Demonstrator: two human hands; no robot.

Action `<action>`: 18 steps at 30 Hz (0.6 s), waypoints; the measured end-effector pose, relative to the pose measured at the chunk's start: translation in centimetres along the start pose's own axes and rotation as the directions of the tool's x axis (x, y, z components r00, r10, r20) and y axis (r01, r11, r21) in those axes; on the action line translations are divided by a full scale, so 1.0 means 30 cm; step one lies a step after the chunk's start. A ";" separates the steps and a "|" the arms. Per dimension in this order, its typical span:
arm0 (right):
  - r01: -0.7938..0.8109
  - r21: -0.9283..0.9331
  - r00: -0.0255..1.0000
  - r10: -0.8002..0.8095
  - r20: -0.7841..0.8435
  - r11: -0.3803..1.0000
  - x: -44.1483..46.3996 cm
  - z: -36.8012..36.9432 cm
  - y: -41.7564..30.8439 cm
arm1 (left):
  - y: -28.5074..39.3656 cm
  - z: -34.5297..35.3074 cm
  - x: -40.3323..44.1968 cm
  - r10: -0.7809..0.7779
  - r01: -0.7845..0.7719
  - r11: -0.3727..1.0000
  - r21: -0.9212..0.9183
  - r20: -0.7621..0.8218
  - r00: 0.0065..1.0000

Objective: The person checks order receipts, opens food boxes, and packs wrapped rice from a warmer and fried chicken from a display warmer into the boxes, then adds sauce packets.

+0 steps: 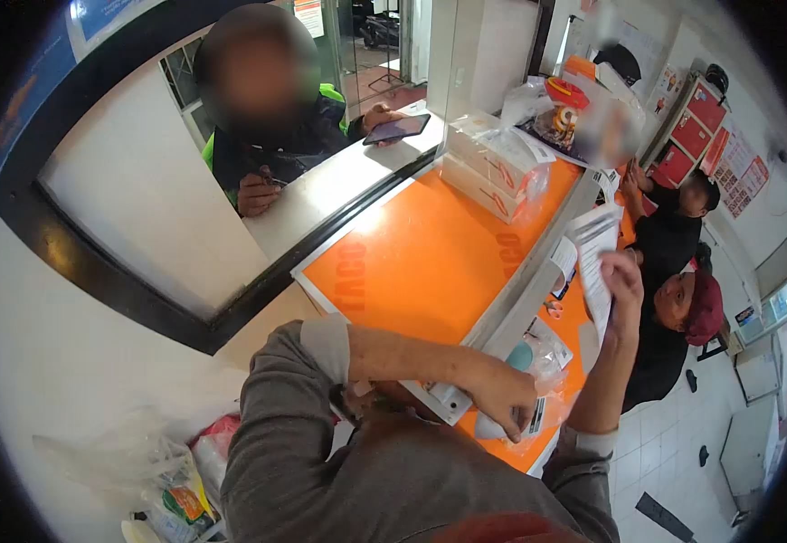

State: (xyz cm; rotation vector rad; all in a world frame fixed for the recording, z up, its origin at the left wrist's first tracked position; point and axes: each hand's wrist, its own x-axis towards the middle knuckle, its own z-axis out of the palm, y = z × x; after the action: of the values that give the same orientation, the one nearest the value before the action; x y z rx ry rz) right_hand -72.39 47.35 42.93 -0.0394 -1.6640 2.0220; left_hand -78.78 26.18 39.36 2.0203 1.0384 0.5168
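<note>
the grey sweater (393,462) lay nearest, at the near end of the orange counter (412,262). the right hand (624,285) pinched printed paper (595,262) above the counter's right side; a loose pinch could have let it slip. the left hand (505,398) curled at the counter's near end, its grip impossible to tell; a sideways drag could have snagged the clear plastic (549,369) just beside it

The counter (412,281) is orange, the sleeves (276,403) grey, the paper (596,242) white.
</note>
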 end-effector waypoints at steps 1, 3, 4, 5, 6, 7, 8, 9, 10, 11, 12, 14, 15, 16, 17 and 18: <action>-0.007 0.201 0.999 0.001 0.032 0.980 0.032 0.059 -0.010 | 0.013 -0.010 -0.017 -0.046 0.040 0.995 0.086 0.069 0.997; 0.021 0.104 0.948 -0.052 0.314 0.994 0.159 0.314 -0.050 | 0.048 -0.042 -0.043 -0.156 0.099 0.956 0.277 0.193 0.969; 0.091 -0.013 0.914 -0.078 0.397 0.996 0.233 0.434 -0.012 | -0.052 0.025 -0.029 -0.049 -0.005 0.937 0.350 0.147 0.988; 0.165 -0.121 0.873 -0.088 0.480 0.979 0.314 0.523 0.046 | -0.076 0.050 -0.027 0.010 -0.057 0.929 0.366 0.129 0.992; 0.094 -0.269 0.795 0.090 0.599 0.959 0.402 0.554 0.135 | -0.093 0.069 -0.036 0.066 -0.105 0.920 0.378 0.115 0.991; 0.131 -0.350 0.741 0.143 0.656 0.927 0.450 0.616 0.211 | -0.106 0.072 -0.044 0.117 -0.148 0.902 0.405 0.101 0.988; 0.174 -0.426 0.685 0.203 0.700 0.888 0.500 0.689 0.289 | -0.111 0.087 -0.049 0.045 -0.087 0.869 0.487 0.098 0.994; 0.176 -0.528 0.657 0.300 0.691 0.831 0.544 0.738 0.390 | -0.114 0.086 -0.049 0.044 -0.083 0.851 0.518 0.086 0.995; 0.291 -0.561 0.690 0.236 0.685 0.775 0.581 0.780 0.498 | -0.115 0.085 -0.050 0.044 -0.075 0.836 0.543 0.071 0.997; 0.370 -0.702 0.736 0.269 0.621 0.609 0.596 0.812 0.582 | -0.118 0.097 -0.050 0.042 -0.063 0.824 0.563 0.050 0.998; 0.424 -0.808 0.782 0.283 0.555 0.409 0.600 0.839 0.655 | -0.163 0.134 -0.052 0.154 -0.074 0.820 0.568 -0.094 0.984; 0.459 -0.878 0.869 0.136 0.476 0.138 0.578 0.859 0.758 | -0.131 0.119 -0.091 0.243 -0.083 0.796 0.600 -0.190 0.951; 0.433 -0.895 0.892 0.088 0.443 0.106 0.564 0.872 0.747 | -0.125 0.110 -0.095 0.280 -0.098 0.768 0.633 -0.193 0.940; 0.404 -0.912 0.912 0.041 0.408 0.075 0.540 0.881 0.706 | -0.119 0.101 -0.099 0.316 -0.111 0.737 0.666 -0.195 0.928; 0.376 -0.926 0.926 -0.005 0.376 0.042 0.526 0.881 0.685 | -0.165 0.143 -0.049 0.275 -0.115 0.771 0.626 -0.166 0.947; 0.413 -0.908 0.905 -0.139 0.401 0.067 0.533 0.867 0.711 | -0.246 0.223 0.021 0.233 -0.111 0.801 0.589 -0.135 0.963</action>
State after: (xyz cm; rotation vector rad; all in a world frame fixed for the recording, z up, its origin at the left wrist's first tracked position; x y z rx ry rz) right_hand -102.89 27.76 34.35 0.0406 -2.6130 0.2409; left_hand -77.70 26.21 29.45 2.6681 1.2476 0.5550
